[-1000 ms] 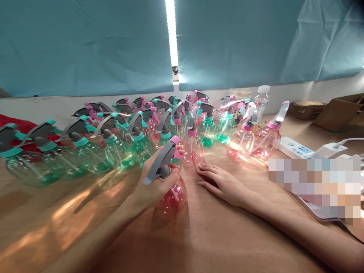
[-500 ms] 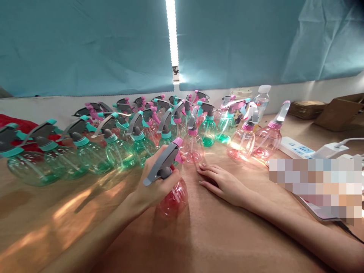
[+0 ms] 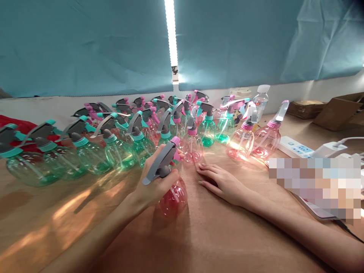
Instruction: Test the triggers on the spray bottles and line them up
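My left hand (image 3: 156, 178) is wrapped round the neck of a pink spray bottle (image 3: 174, 199) with a grey head and a pink nozzle. Its round, see-through body shows below my fingers, close to the tabletop. To the right, my right hand (image 3: 220, 180) lies on the wooden table (image 3: 227, 235), fingers stretched out, holding nothing. Just beyond both hands stands another pink spray bottle (image 3: 192, 148) with a little liquid at its base. A green spray bottle (image 3: 143, 148) is behind my left hand, partly covered by it.
Green spray bottles (image 3: 95, 157) line the left side, with several pink and green ones behind. Two pink bottles (image 3: 267, 140) stand at right, near a clear plastic bottle (image 3: 261, 100). Further right are a power strip (image 3: 295, 146), a blurred-out flat device and a cardboard box (image 3: 341, 112).
Almost nothing differs. The view has shifted very slightly, while both hands and the held spray bottle keep their places.
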The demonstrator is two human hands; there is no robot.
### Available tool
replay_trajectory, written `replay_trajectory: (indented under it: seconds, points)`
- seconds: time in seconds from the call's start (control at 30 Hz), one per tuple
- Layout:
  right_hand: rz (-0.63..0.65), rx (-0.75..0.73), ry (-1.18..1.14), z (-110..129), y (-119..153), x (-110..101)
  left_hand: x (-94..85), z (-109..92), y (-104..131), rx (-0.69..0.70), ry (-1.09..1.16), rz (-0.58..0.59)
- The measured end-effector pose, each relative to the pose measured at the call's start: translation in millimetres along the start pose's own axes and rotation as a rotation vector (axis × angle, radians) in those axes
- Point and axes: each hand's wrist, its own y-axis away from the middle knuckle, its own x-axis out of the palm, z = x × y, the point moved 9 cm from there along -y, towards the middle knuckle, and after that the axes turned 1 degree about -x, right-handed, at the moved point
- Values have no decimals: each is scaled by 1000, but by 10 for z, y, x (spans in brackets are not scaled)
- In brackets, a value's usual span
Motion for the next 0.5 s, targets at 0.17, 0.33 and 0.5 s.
replay_trajectory:
  seconds: [0.17, 0.33, 0.5]
  points:
    - [-3, 2, 13, 2, 2, -7, 10, 13, 11, -7, 83, -14]
    - [1, -4, 14, 13, -1, -6, 1, 10, 38, -53, 51, -29]
    - [-10, -3, 10, 5, 0, -9, 1, 13, 49, -55, 48, -34]
